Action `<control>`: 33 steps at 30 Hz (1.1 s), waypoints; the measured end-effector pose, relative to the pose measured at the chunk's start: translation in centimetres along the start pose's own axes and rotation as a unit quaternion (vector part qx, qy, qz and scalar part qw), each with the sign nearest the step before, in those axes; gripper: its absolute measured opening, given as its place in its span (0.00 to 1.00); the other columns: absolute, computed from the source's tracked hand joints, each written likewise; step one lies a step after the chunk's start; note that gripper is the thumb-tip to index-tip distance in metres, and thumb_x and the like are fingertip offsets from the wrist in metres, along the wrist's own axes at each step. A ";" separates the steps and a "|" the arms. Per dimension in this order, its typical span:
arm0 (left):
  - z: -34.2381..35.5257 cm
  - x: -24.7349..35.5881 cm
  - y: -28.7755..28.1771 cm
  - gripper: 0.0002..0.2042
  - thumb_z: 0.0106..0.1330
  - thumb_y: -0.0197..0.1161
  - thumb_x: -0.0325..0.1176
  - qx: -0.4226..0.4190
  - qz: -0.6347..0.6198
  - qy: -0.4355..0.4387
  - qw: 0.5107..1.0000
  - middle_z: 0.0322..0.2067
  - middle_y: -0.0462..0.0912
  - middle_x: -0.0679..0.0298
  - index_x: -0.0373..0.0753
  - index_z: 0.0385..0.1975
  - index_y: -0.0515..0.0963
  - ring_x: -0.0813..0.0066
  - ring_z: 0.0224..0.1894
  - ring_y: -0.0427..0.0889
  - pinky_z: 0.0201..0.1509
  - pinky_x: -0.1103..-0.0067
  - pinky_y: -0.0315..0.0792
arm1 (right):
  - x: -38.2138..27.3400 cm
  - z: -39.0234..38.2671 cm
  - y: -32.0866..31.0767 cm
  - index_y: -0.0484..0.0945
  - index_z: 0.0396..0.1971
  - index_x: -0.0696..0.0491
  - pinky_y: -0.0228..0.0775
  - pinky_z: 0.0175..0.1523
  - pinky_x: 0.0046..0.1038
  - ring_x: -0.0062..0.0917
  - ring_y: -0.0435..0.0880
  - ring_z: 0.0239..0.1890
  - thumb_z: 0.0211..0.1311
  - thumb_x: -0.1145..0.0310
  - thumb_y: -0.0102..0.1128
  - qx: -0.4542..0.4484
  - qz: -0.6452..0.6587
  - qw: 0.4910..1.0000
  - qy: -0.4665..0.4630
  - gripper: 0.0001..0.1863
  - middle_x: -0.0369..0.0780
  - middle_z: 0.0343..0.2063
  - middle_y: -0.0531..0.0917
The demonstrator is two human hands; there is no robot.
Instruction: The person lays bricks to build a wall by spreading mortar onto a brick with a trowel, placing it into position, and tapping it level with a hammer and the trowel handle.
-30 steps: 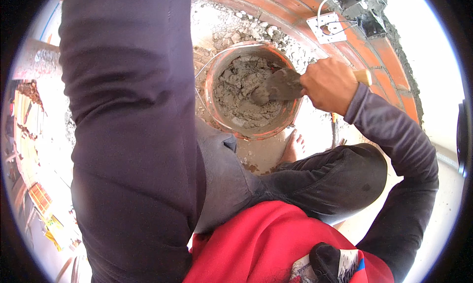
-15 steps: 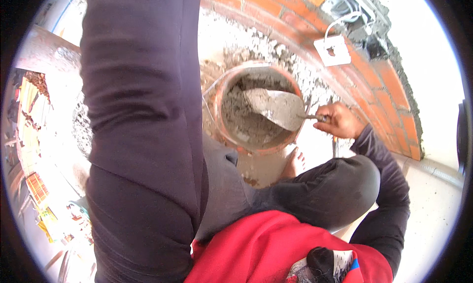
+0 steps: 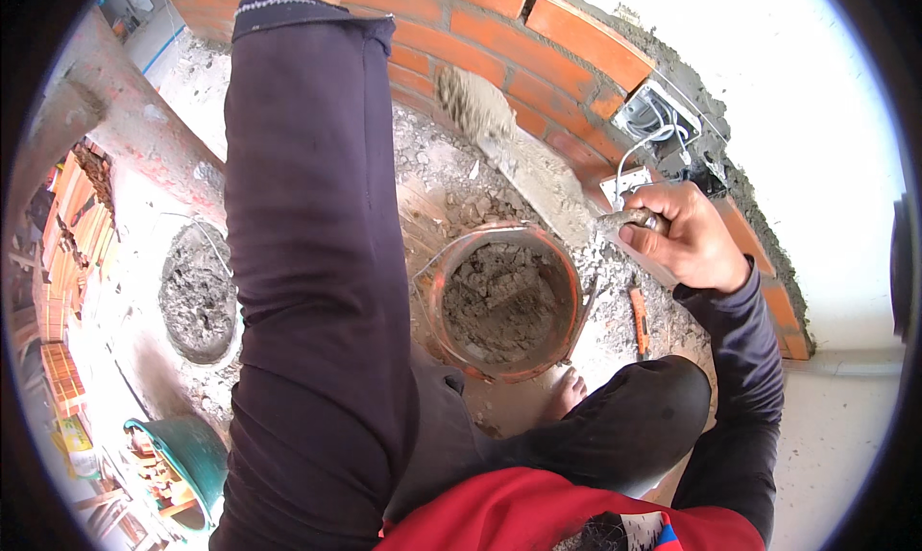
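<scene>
My right hand (image 3: 691,232) is closed around the handle of a trowel (image 3: 552,181). The trowel's long blade points up and to the left, with a lump of wet grey mortar (image 3: 473,102) at its tip. It is raised over the near side of the brick wall, above the rubble. Below it stands a round orange-rimmed bucket (image 3: 576,306) partly filled with mortar (image 3: 504,306). My left arm, in a dark sleeve (image 3: 312,234), reaches straight up the picture; its hand lies beyond the upper edge.
A curved-looking orange brick wall (image 3: 451,57) runs across the top to the right, holding an open electrical box (image 3: 658,111) with loose white wires. An orange-handled tool (image 3: 640,319) lies by my knee. Leftward are another mortar-filled container (image 3: 197,292) and a green bucket (image 3: 197,455).
My right hand has lifted the mortar-loaded trowel out of the bucket, up toward the wall. The view has shifted, and the left sleeve's cuff now shows.
</scene>
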State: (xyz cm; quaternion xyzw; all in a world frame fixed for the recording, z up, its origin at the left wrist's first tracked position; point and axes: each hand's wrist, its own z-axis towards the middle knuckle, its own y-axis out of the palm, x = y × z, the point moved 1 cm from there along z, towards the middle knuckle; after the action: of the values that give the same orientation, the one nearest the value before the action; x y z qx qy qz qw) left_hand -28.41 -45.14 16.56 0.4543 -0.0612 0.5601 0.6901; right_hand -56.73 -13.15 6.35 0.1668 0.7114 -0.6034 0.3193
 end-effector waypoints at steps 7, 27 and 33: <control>0.4 -0.2 -0.5 0.16 0.73 0.57 0.39 0.005 0.000 -0.017 1.000 0.39 0.85 0.59 0.29 0.41 0.81 0.70 0.43 0.83 0.50 0.76 0.73 | 8.0 6.8 -0.3 0.80 0.42 0.60 0.67 0.19 0.16 0.13 0.74 0.15 0.71 0.72 0.59 -0.074 0.349 0.931 0.073 0.07 0.34 0.21 0.82; -1.9 0.0 0.0 0.17 0.72 0.59 0.39 0.002 0.030 -0.021 0.999 0.38 0.85 0.57 0.27 0.40 0.82 0.68 0.44 0.83 0.50 0.76 0.75 | 12.2 10.0 3.4 0.85 0.40 0.60 0.75 0.35 0.37 0.36 0.85 0.25 0.60 0.64 0.65 0.236 -0.070 0.965 0.090 0.15 0.51 0.22 0.82; -1.5 -1.4 0.1 0.16 0.73 0.59 0.39 -0.008 0.018 -0.041 0.999 0.38 0.85 0.58 0.28 0.39 0.82 0.70 0.42 0.82 0.49 0.77 0.74 | 12.9 8.8 4.2 0.84 0.37 0.61 0.72 0.32 0.36 0.33 0.82 0.21 0.62 0.63 0.67 0.280 -0.051 0.956 0.072 0.14 0.48 0.18 0.80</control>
State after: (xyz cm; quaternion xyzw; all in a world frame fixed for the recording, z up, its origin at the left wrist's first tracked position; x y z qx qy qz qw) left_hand -29.61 -45.10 14.89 0.4700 -0.1024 0.5529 0.6804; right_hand -61.45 -22.70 -5.84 0.2562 0.5425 -0.7802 0.1769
